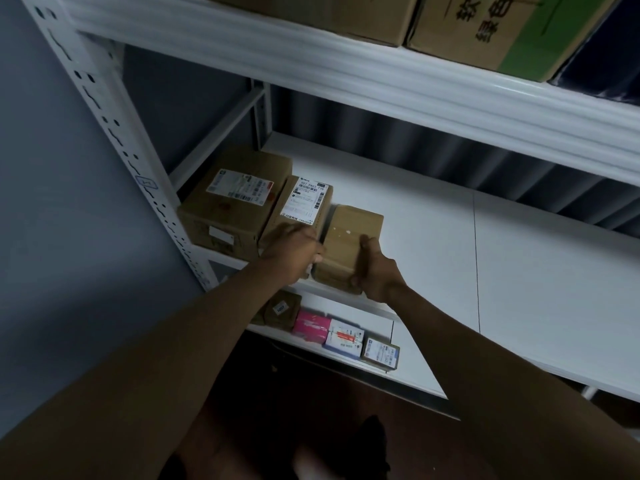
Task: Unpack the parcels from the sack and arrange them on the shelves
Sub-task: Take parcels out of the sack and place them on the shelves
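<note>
Both hands reach to the front edge of the white middle shelf [450,237] of a white metal rack; the right hand [375,271] is curled round the near right corner of a plain brown parcel [349,244], thumb up on its top face, grasping it; the left hand [294,249] lies over the gap between that parcel and the labelled parcel [301,206] just beside it on the left, its fingers bent down out of sight, so whether it grips either box cannot be told; the plain brown parcel rests on the shelf at the right end of a row of three, its near end at the shelf's front lip; the labelled parcel carries a white shipping label on top, and at the left end, against the rack's upright [114,140], sits a larger brown carton [228,206] with its own printed label; on the lower shelf [408,358], a small brown packet [282,310], a pink packet [311,327], a white packet [344,339] and a grey-labelled box [381,355] stand in a line; the top shelf [311,67] holds cardboard boxes [485,26], one partly green.
</note>
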